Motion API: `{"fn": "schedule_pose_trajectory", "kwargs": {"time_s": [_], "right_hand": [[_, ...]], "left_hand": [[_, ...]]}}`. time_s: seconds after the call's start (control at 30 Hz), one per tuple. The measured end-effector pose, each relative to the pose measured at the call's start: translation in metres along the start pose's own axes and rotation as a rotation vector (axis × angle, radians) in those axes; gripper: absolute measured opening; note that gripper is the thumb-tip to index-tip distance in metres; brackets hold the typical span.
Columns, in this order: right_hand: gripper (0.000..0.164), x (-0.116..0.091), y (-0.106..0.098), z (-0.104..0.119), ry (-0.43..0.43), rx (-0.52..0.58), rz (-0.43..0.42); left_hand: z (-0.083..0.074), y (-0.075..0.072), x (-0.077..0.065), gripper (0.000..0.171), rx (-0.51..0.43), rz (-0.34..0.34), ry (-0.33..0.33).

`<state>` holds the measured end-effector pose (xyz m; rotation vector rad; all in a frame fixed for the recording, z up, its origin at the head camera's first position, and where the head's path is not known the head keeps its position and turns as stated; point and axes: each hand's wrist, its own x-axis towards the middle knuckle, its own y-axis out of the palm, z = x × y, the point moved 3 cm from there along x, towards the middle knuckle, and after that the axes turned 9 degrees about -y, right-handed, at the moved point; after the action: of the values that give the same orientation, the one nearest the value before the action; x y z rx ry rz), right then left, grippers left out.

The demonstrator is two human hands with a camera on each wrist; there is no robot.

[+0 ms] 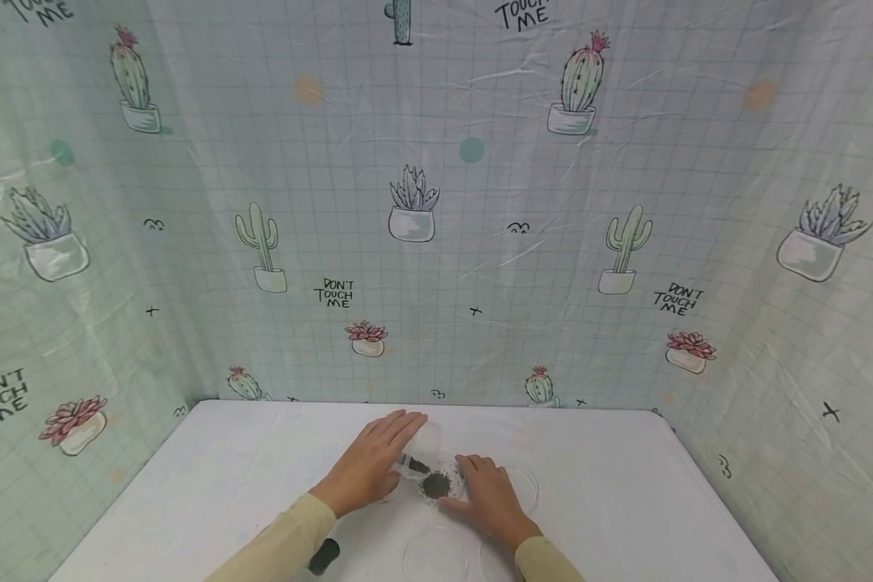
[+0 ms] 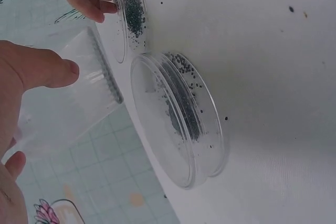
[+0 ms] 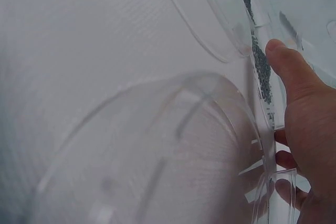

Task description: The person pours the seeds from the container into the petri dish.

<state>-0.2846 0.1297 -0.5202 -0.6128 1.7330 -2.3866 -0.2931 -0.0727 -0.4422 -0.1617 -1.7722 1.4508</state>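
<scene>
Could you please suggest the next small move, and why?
I'd probably have the right hand steady the dish of dark grains it touches while the left hand holds the clear bag nearby: loose grains lie on the table, so a knock might scatter more.

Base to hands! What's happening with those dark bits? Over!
Left hand holds clear plastic bag. Right hand around petri dish, dark granules piled inside. Nothing seen between bag and dish; stray granules on white table.

One clear plastic bag point(image 2: 73, 103), tilting toward the dish; one clear, round, shallow dish point(image 2: 122, 40), resting on the table point(image 1: 589, 469); dark granules point(image 1: 436, 485), lying heaped inside the dish.
</scene>
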Motion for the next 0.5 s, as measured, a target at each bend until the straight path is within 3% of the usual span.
{"fn": "schedule_pose_trajectory", "kwargs": {"time_s": [0.3,0.5], "right_hand": [[0.079,-0.0009,0.0002,0.0008,-0.021,-0.010,-0.030],[0.080,-0.0008,0.0001,-0.0001,-0.018,-0.005,-0.034]], "left_hand": [[0.0063,0.0001,-0.0027,0.104,-0.055,-0.002,-0.028],[0.0095,-0.0023,-0.0046,0.102,-0.091,-0.041,-0.045]]}}
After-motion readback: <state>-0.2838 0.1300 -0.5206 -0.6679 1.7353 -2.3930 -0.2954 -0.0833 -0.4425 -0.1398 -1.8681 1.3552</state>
